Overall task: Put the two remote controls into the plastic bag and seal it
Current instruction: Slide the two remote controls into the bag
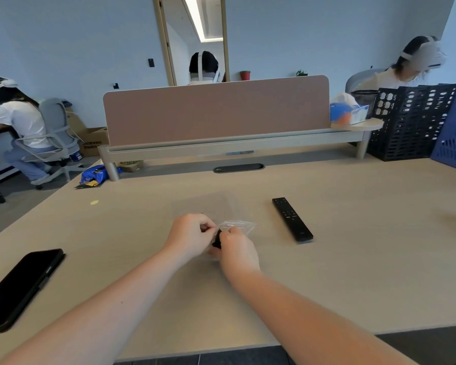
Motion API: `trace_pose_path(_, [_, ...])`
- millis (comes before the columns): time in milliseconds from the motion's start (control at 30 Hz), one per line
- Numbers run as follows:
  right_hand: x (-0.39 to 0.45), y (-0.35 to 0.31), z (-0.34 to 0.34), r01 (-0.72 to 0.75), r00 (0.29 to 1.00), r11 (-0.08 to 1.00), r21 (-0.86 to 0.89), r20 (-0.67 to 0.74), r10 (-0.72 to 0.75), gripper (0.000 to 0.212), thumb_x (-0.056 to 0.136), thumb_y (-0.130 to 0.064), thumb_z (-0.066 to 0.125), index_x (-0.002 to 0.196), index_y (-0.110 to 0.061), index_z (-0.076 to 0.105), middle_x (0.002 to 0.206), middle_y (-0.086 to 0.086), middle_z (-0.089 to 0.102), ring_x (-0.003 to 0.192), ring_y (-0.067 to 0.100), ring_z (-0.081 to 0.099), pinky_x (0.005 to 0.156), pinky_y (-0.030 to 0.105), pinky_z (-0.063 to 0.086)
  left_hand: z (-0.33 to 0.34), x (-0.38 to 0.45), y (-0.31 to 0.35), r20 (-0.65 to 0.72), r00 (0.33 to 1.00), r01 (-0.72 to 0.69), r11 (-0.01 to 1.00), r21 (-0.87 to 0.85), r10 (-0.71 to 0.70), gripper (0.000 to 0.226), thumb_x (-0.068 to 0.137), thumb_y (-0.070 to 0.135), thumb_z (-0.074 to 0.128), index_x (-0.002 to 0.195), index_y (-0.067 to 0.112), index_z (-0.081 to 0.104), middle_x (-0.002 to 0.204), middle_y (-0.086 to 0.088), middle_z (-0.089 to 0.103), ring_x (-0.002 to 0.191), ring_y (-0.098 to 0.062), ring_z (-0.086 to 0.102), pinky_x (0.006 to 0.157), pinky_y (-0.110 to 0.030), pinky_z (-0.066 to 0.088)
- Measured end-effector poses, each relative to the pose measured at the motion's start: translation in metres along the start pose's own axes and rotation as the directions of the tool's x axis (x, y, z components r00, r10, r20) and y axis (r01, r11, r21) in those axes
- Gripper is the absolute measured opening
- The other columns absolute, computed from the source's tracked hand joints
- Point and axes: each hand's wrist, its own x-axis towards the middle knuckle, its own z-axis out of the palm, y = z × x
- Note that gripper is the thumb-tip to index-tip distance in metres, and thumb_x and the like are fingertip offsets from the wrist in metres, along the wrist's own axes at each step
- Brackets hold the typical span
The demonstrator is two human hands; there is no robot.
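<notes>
A clear plastic bag lies flat on the table, its near edge crumpled up between my hands. My left hand pinches the bag's opening. My right hand is closed on a black remote control, of which only a short dark end shows between the hands; it sits at the bag's mouth, and how far inside I cannot tell. The second black remote control lies flat on the table to the right, apart from both hands.
A black phone lies face down at the near left. A desk divider and shelf run across the back. Black and blue crates stand at the far right. Other people sit in the background.
</notes>
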Motion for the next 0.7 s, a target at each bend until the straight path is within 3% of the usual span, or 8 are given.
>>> trace_pose_path(100, [0.009,-0.002,0.008,0.005,0.998,0.999,-0.036,0.062,-0.002,0.021,0.091,-0.010,0.054,0.109,-0.007,0.063,0.111,0.013,0.064,0.099,0.033,0.064,0.079,0.035,0.052,-0.002,0.003,-0.006,0.020,1.000,0.007,1.000,-0.020,-0.006,0.010,0.079,0.014,0.068,0.071,0.014,0.073,0.055,0.018,0.058,0.057,-0.005,0.054,0.056,-0.014,0.038])
trace_pose_path(233, [0.014,0.000,0.014,0.091,0.991,0.989,-0.118,0.106,-0.079,0.028,0.094,-0.005,0.049,0.118,-0.007,0.062,0.117,0.014,0.062,0.105,0.032,0.062,0.082,0.035,0.051,0.001,0.004,-0.011,0.014,1.000,-0.016,1.000,-0.006,0.016,0.006,0.077,0.013,0.069,0.073,0.013,0.073,0.065,0.005,0.064,0.066,-0.013,0.059,0.058,-0.009,0.038])
trace_pose_path(367, [0.016,0.003,0.013,0.155,0.984,0.964,-0.214,0.122,-0.131,0.033,0.095,-0.002,0.043,0.127,-0.001,0.053,0.126,0.017,0.054,0.111,0.035,0.058,0.086,0.040,0.049,0.002,0.004,-0.013,0.015,0.999,-0.028,0.999,-0.033,0.028,0.010,0.077,0.011,0.070,0.068,0.014,0.073,0.058,0.018,0.060,0.061,-0.006,0.058,0.060,-0.012,0.042])
trace_pose_path(433, [0.018,0.004,0.011,0.161,0.984,0.953,-0.257,0.113,-0.136,0.032,0.096,-0.003,0.042,0.126,-0.002,0.054,0.126,0.016,0.055,0.111,0.034,0.059,0.084,0.040,0.050,0.001,0.004,-0.014,0.033,0.999,-0.032,0.999,-0.043,0.033,0.014,0.077,0.013,0.070,0.064,0.016,0.072,0.047,0.021,0.059,0.054,0.005,0.055,0.060,-0.018,0.044])
trace_pose_path(500, [0.021,0.005,0.011,0.144,0.988,0.948,-0.284,0.101,-0.120,0.029,0.097,-0.005,0.042,0.122,-0.004,0.057,0.123,0.014,0.058,0.108,0.033,0.061,0.080,0.038,0.051,-0.001,0.003,-0.015,0.043,0.998,-0.036,0.998,-0.046,0.038,0.014,0.078,0.015,0.069,0.064,0.016,0.072,0.043,0.025,0.058,0.050,0.008,0.054,0.058,-0.013,0.043])
trace_pose_path(600, [0.025,0.005,0.011,0.094,0.995,0.954,-0.284,0.056,-0.081,0.024,0.097,-0.008,0.044,0.112,-0.009,0.062,0.115,0.009,0.066,0.101,0.030,0.065,0.066,0.031,0.045,-0.001,0.003,-0.015,0.040,0.998,-0.052,0.998,-0.033,0.054,0.011,0.078,0.016,0.069,0.068,0.016,0.074,0.051,0.023,0.059,0.055,0.014,0.055,0.054,-0.001,0.038])
trace_pose_path(700, [0.029,0.005,0.010,0.057,0.998,0.964,-0.259,0.035,-0.049,0.024,0.095,-0.008,0.044,0.111,-0.012,0.062,0.113,0.006,0.068,0.101,0.028,0.066,0.064,0.027,0.037,-0.001,0.002,-0.016,0.051,0.996,-0.075,0.996,-0.040,0.077,0.008,0.079,0.014,0.068,0.075,0.017,0.075,0.062,0.022,0.061,0.060,0.006,0.058,0.061,-0.006,0.041])
